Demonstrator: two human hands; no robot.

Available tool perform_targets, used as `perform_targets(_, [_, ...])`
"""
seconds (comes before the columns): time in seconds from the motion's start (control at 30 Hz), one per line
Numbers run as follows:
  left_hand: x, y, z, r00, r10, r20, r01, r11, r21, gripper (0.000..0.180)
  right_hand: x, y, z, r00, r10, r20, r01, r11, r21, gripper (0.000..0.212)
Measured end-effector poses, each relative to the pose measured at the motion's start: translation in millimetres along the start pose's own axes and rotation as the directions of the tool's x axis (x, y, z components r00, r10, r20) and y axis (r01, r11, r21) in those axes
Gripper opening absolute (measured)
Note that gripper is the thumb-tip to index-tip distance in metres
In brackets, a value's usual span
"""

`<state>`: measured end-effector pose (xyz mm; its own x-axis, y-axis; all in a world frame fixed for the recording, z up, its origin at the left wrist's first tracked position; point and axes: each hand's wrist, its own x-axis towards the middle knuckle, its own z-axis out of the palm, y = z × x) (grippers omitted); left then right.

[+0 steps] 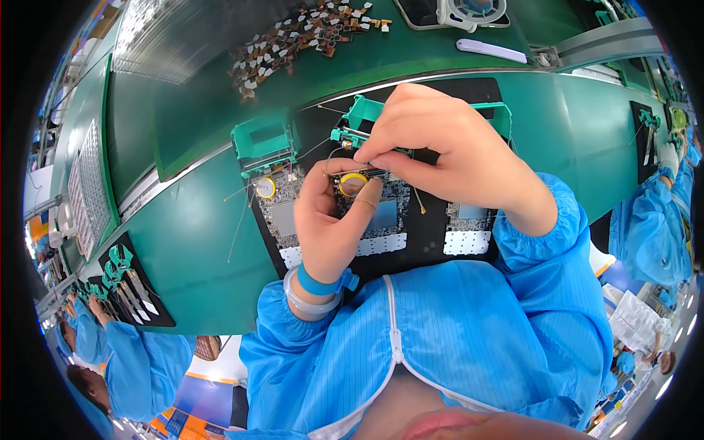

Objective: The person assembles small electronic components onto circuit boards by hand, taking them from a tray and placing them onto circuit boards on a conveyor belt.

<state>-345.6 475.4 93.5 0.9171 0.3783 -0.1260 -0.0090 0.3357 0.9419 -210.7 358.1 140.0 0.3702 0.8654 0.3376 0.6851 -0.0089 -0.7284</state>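
Observation:
My left hand (pixel 328 220) is closed around the left edge of the middle circuit board (pixel 394 192), thumb beside its yellow-rimmed coin cell (pixel 353 185). Over the board's upper edge my right hand (pixel 447 150) pinches something too small to make out, its fingertips nearly meeting the left ones. A green plastic frame (pixel 364 111) is at the board's top, partly hidden by the right hand. To the left lies a similar board (pixel 284 218) with a green frame (pixel 262 139) and loose thin wires. Part of a third board (pixel 469 213) shows at right. A black mat (pixel 427 224) lies beneath.
Beyond the mat, many small flex-cable parts (pixel 308 37) lie heaped on the green bench (pixel 198 242). A pale purple-white tool (pixel 491 50) and a round white magnifier (pixel 475 10) are at the back. Co-workers in blue (pixel 649 227) sit on both sides.

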Motion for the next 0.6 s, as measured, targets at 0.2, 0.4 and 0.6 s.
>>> perform_targets(0.2, [1.1, 1.0, 1.9, 1.000, -0.001, -0.001, 0.001, 1.000, 0.002, 0.026, -0.5, -1.6, 0.1, 1.000, -0.013, -0.004, 0.013, 1.000, 0.003, 0.015])
perform_targets(0.4, [0.8, -2.1, 1.4, 1.000, -0.010, -0.004, 0.010, 1.000, -0.008, 0.024, -4.2, -14.1, 1.1, 0.999, -0.020, 0.039, 0.023, 0.997, -0.068, 0.019])
perform_targets(0.6, [1.0, -5.3, 0.1, 0.998, -0.049, -0.032, 0.045, 0.995, -0.092, 0.021, -11.9, -9.4, 11.6, 0.970, 0.241, 0.042, -0.245, 0.953, 0.180, 0.045])
